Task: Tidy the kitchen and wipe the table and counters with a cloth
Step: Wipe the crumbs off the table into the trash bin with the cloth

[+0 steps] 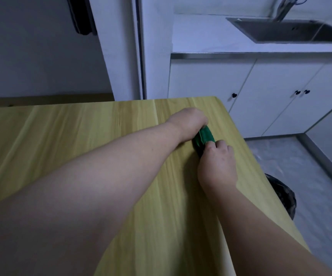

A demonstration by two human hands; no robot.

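Note:
A small green cloth [204, 138], folded into a tight bundle, lies on the light wooden table [81, 132] near its right edge. My left hand [189, 121] reaches across from the left and grips the far end of the cloth with curled fingers. My right hand [218, 162] comes from below and pinches the near end of the cloth. Both hands hide part of it.
Beyond the table stands a white counter [205, 36] with a steel sink [288, 31] and tap. White cabinet doors [240, 92] with black knobs are below it. A bin with a black bag [280, 194] stands on the grey floor at the table's right edge.

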